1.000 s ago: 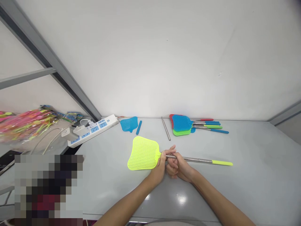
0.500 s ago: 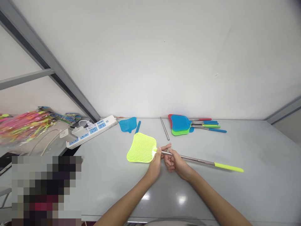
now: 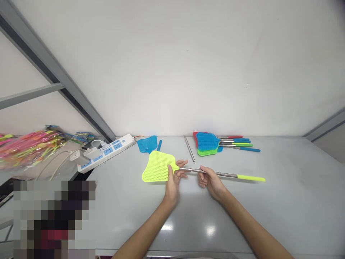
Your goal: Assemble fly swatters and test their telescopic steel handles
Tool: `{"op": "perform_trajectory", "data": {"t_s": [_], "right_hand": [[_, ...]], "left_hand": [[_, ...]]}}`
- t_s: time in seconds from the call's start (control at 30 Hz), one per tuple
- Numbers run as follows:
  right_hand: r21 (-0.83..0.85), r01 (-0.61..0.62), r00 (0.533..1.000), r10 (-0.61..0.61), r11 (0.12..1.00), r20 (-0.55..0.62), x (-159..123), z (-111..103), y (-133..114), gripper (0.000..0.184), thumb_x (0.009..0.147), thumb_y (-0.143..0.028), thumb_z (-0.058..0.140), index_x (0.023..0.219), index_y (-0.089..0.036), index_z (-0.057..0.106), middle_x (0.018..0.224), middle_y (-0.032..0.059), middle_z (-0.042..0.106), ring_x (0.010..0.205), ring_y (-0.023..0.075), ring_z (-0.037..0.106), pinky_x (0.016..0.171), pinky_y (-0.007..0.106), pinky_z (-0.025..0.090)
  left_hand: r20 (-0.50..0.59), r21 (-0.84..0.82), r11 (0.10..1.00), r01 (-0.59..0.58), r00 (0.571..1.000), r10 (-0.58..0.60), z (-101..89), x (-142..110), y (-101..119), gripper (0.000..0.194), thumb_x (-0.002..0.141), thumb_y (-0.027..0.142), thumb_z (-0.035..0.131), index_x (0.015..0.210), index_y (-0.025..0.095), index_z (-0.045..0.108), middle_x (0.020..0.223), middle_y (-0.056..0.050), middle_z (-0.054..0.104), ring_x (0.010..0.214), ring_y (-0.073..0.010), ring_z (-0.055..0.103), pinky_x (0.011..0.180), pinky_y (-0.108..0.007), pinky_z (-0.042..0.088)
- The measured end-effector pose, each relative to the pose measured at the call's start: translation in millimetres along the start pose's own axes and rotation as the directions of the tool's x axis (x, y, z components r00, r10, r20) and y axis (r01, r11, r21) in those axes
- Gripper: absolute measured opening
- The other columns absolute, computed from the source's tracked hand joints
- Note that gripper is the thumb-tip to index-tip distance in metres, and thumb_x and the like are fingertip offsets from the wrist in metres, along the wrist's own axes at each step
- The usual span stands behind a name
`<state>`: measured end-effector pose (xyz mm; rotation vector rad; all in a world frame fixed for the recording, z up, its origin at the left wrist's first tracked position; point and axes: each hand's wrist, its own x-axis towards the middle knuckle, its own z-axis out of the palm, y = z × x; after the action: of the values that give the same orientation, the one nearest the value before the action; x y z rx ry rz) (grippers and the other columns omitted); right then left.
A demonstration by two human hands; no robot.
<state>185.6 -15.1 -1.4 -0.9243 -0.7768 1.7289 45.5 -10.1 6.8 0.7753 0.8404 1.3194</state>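
Note:
A yellow fly swatter [image 3: 159, 167] with a metal shaft and yellow grip lies across both my hands, above the table. My left hand [image 3: 172, 181] has its thumb on the neck of the swatter, the other fingers stretched out behind it. My right hand [image 3: 211, 180] is closed around the middle of the metal shaft. Beyond the hands lie a loose blue swatter head [image 3: 147, 144], a short blue grip [image 3: 159, 145] and a bare metal rod [image 3: 189, 148].
A pile of swatters, a blue one [image 3: 207, 141] on top, lies at the back right near the wall. To the left are a white power strip [image 3: 107, 153] with plugs and a plastic bag [image 3: 35, 147] of colourful items. The grey table [image 3: 291, 187] extends right.
My right hand has slid right along the shaft, away from my left hand. The swatter has shifted slightly left, its grip end higher in view. My left hand's fingers show more behind the neck.

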Motion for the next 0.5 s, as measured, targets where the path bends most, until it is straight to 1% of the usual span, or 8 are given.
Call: {"op": "perform_trajectory", "data": {"t_s": [0.07,0.1,0.13,0.2,0.3,0.37,0.43,0.5], "right_hand": [[0.034,0.009,0.999,-0.008,0.999,-0.043,0.9,-1.3,-1.0,0.037,0.074,-0.037,0.045,0.044,-0.016,0.04,0.04,-0.0052,0.025,0.037,0.0064,0.024,0.039,0.022,0.021],[0.051,0.021,0.997,-0.017,0.998,-0.07,1.4,-2.8,-1.9,0.036,0.074,-0.036,0.045,0.045,-0.016,0.04,0.04,-0.0053,0.025,0.037,0.0066,0.024,0.039,0.023,0.021],[0.065,0.038,0.995,-0.032,0.997,-0.095,1.9,-4.8,-3.1,0.035,0.073,-0.036,0.044,0.045,-0.016,0.04,0.041,-0.0052,0.025,0.037,0.0067,0.024,0.039,0.023,0.021],[0.077,0.076,0.989,-0.065,0.994,-0.132,2.9,-9.9,-5.7,0.033,0.073,-0.034,0.044,0.045,-0.017,0.04,0.042,-0.0049,0.026,0.038,0.007,0.025,0.04,0.023,0.022],[0.061,0.127,0.981,-0.116,0.99,-0.155,3.9,-17.4,-9.0,0.032,0.074,-0.031,0.043,0.045,-0.016,0.041,0.043,-0.0041,0.028,0.039,0.0076,0.027,0.041,0.024,0.023],[0.039,0.143,0.979,-0.136,0.989,-0.151,4.2,-20.9,-10.4,0.032,0.074,-0.03,0.043,0.045,-0.016,0.042,0.043,-0.0038,0.028,0.039,0.008,0.028,0.042,0.024,0.024],[0.013,0.143,0.981,-0.14,0.99,-0.137,4.3,-23.0,-11.6,0.031,0.074,-0.03,0.043,0.045,-0.016,0.042,0.043,-0.0036,0.029,0.039,0.0081,0.029,0.042,0.024,0.024],[-0.001,0.14,0.983,-0.139,0.99,-0.118,4.2,-23.8,-13.0,0.029,0.073,-0.029,0.043,0.047,-0.016,0.042,0.043,-0.0036,0.03,0.039,0.0079,0.028,0.041,0.024,0.023]], "left_hand": [[-0.077,-0.065,0.998,0.02,0.997,-0.025,-2.4,3.6,2.4,0.044,0.077,0.049,0.033,0.101,0.016,0.05,0.102,-0.01,0.058,0.078,-0.0189,0.059,0.058,-0.026,0.042],[-0.13,-0.102,0.995,0.011,0.991,-0.024,-4.7,6.3,3.9,0.042,0.076,0.046,0.037,0.102,0.016,0.05,0.101,-0.009,0.059,0.078,-0.0187,0.059,0.058,-0.026,0.042],[-0.183,-0.134,0.991,-0.011,0.983,-0.014,-7.7,9.4,5.8,0.039,0.075,0.043,0.04,0.104,0.017,0.05,0.1,-0.008,0.059,0.079,-0.0183,0.059,0.059,-0.025,0.043],[-0.278,-0.176,0.981,-0.079,0.96,0.028,-15.7,16.4,11.2,0.034,0.075,0.036,0.045,0.103,0.018,0.051,0.101,-0.006,0.059,0.085,-0.016,0.057,0.066,-0.024,0.043],[-0.244,-0.099,0.989,-0.108,0.966,0.081,-29.1,25.4,23.7,0.029,0.074,0.032,0.047,0.098,0.017,0.055,0.104,-0.006,0.057,0.089,-0.0149,0.055,0.07,-0.023,0.043],[-0.212,-0.019,0.993,-0.113,0.971,0.107,-36.1,28.6,33.3,0.032,0.072,0.029,0.051,0.103,0.021,0.052,0.109,-0.004,0.055,0.09,-0.0138,0.054,0.071,-0.021,0.042],[-0.161,0.05,0.998,-0.049,0.985,0.057,-40.3,29.6,41.6,0.042,0.069,0.028,0.055,0.109,0.024,0.047,0.105,-0.004,0.057,0.085,-0.0145,0.055,0.069,-0.022,0.043],[-0.092,0.101,0.993,0.062,0.994,-0.052,-41.9,29.2,46.7,0.046,0.066,0.028,0.058,0.111,0.023,0.046,0.098,-0.005,0.06,0.079,-0.0157,0.057,0.065,-0.023,0.044]]}}
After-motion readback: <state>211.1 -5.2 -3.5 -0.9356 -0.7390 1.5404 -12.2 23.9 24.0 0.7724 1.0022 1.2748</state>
